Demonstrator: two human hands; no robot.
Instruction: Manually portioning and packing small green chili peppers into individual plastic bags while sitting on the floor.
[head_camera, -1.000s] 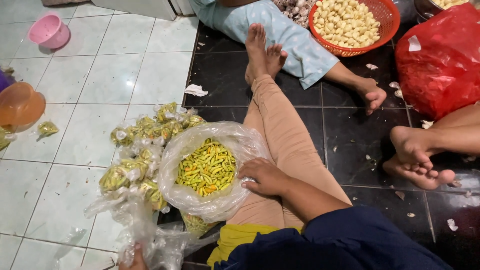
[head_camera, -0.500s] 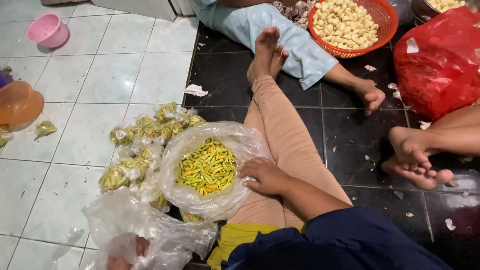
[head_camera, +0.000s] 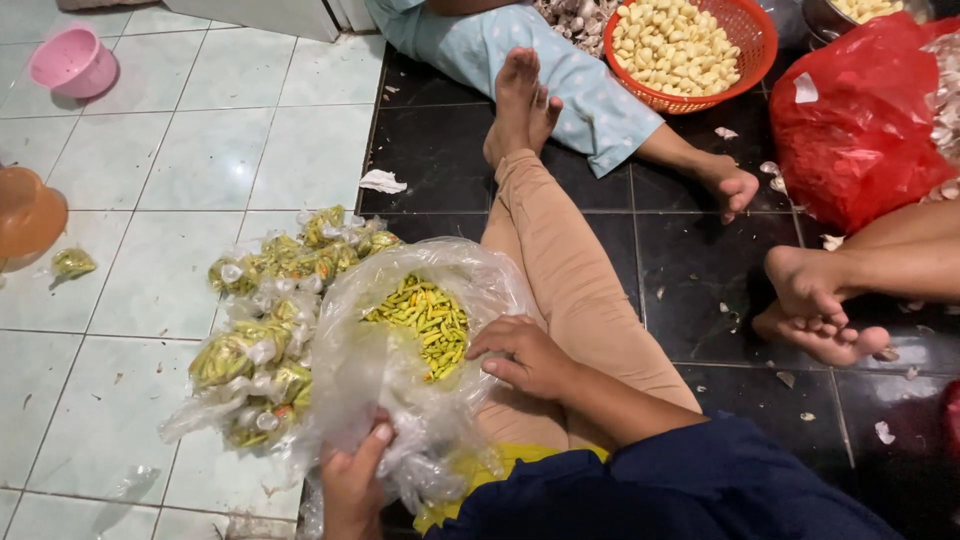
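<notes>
I sit on the floor with a big clear plastic bag (head_camera: 372, 330) full of small yellow-green chilies (head_camera: 425, 315) beside my outstretched leg. My right hand (head_camera: 525, 355) rests on the bag's right rim, fingers curled over the plastic. My left hand (head_camera: 352, 480) holds up a smaller clear plastic bag in front of the big bag's near side, thumb and fingers pinching the film. A heap of small tied packets of chilies (head_camera: 270, 320) lies on the tiles just left of the big bag.
Other people sit opposite: bare feet (head_camera: 815, 310) at the right, a leg in light blue cloth (head_camera: 580, 85) at the top. An orange basket of peeled garlic (head_camera: 690, 50), a red plastic bag (head_camera: 860, 120), a pink bowl (head_camera: 72, 62) and an orange bowl (head_camera: 28, 212) stand around.
My left hand has risen from the bottom edge, bringing the small clear bag up against the big bag. My right hand has stayed on the rim.
</notes>
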